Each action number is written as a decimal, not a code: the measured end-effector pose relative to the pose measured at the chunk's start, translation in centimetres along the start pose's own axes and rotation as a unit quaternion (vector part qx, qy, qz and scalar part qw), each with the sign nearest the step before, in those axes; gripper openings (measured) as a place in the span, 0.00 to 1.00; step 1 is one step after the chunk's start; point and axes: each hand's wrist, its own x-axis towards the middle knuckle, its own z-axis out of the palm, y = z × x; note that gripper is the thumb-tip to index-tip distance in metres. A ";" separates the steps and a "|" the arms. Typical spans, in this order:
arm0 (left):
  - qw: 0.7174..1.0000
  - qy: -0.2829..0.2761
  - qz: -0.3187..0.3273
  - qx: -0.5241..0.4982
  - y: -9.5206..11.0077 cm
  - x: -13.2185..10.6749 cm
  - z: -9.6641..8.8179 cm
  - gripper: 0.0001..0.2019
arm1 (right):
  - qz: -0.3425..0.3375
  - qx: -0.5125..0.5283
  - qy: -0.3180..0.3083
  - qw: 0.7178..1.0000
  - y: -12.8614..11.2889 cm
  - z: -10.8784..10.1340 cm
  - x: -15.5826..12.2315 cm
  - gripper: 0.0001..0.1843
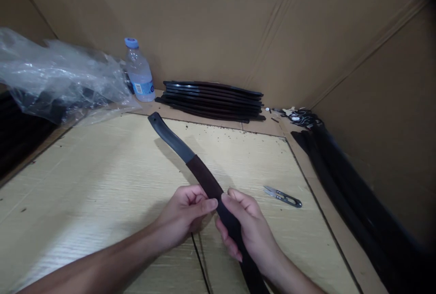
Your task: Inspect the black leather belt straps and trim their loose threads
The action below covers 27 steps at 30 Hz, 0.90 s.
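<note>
A long, curved dark strap-like strip [206, 176] slants across the middle of the view, its smooth black end with a small hole pointing up and left. Past that end, a dark brown covering wraps it. My left hand [190, 210] pinches the covered part from the left, thumb pressed on top. From the right, my right hand [245, 221] wraps round the same strip, thumb on its upper face and fingers beneath. A thin black cord [200, 262] hangs below my left hand. Small thread snips [282, 196] lie on the board to the right.
A stack of dark curved strips [211, 101] lies at the back, beside a water bottle [139, 73]. Clear plastic bags [68, 80] cover dark pieces at the left. More long black strips [344, 194] line the right edge. Cardboard walls [211, 21] surround the board.
</note>
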 end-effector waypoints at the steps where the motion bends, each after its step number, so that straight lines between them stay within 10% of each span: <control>1: 1.000 0.001 -0.012 -0.023 0.0 0.1 0.0 0.14 | -0.006 0.003 -0.003 1.000 -0.1 -0.1 0.0 0.18; 27: 0.999 -0.007 0.042 0.021 1.2 0.4 -1.1 0.14 | -0.065 0.024 -0.085 0.994 -0.3 0.0 -0.2 0.16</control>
